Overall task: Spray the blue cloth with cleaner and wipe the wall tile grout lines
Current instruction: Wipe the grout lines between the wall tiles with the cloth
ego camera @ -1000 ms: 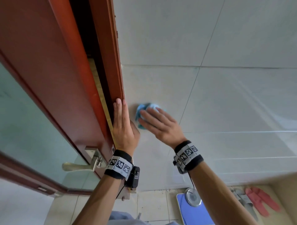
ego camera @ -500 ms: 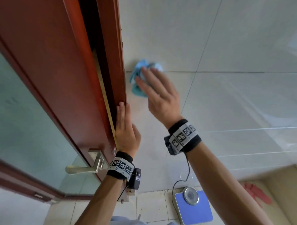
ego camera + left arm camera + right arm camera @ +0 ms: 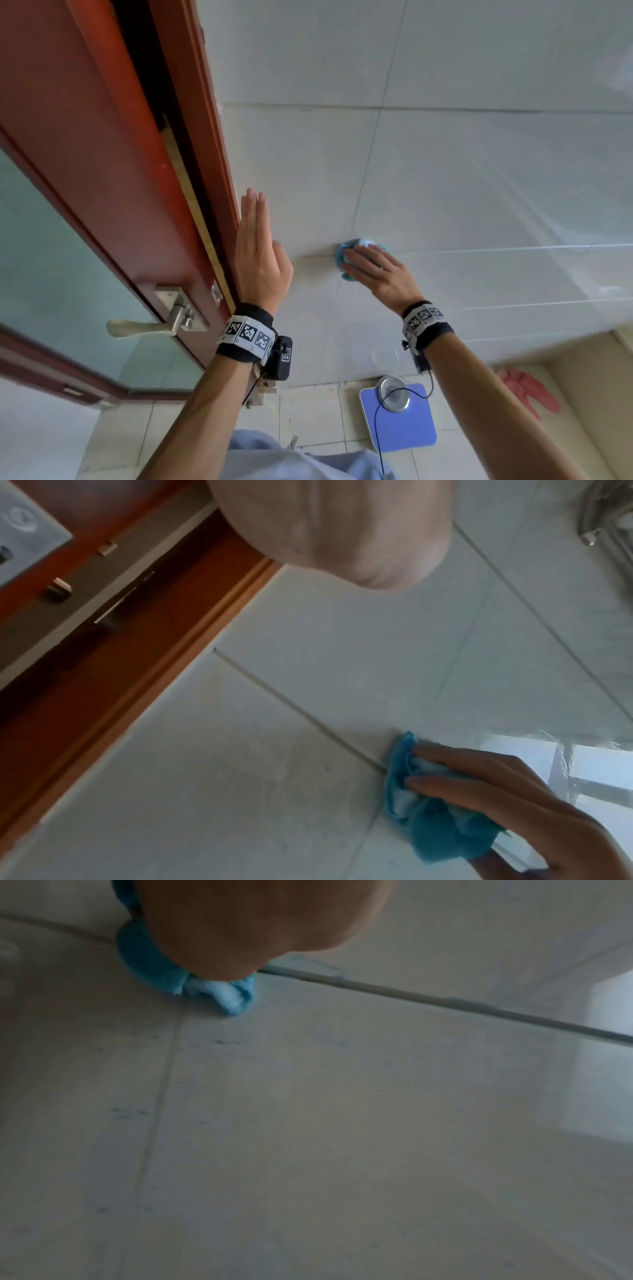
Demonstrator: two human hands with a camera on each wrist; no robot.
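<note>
My right hand [image 3: 368, 265] presses a bunched blue cloth [image 3: 341, 257] flat against the white tiled wall [image 3: 479, 178]. The cloth sits where a horizontal grout line [image 3: 496, 247] meets a vertical one [image 3: 363, 171]. In the left wrist view straight fingers [image 3: 479, 783] lie over the cloth [image 3: 431, 831] at the end of a grout line [image 3: 298, 710]. The right wrist view shows the cloth [image 3: 154, 966] under the right hand [image 3: 260, 920]. My left hand [image 3: 255, 240] rests flat and empty on the wall beside the door frame [image 3: 209, 144]. No spray bottle is in view.
A red-brown door with a metal lever handle [image 3: 140, 327] stands open at the left. On the floor below lie a blue bathroom scale [image 3: 400, 425] and pink slippers [image 3: 529, 390]. A metal fitting [image 3: 596, 526] shows at the left wrist view's top right.
My right hand has slid the cloth from the upper grout line by the door frame down and to the right, onto the lower grout crossing. My left hand has shifted slightly up the wall.
</note>
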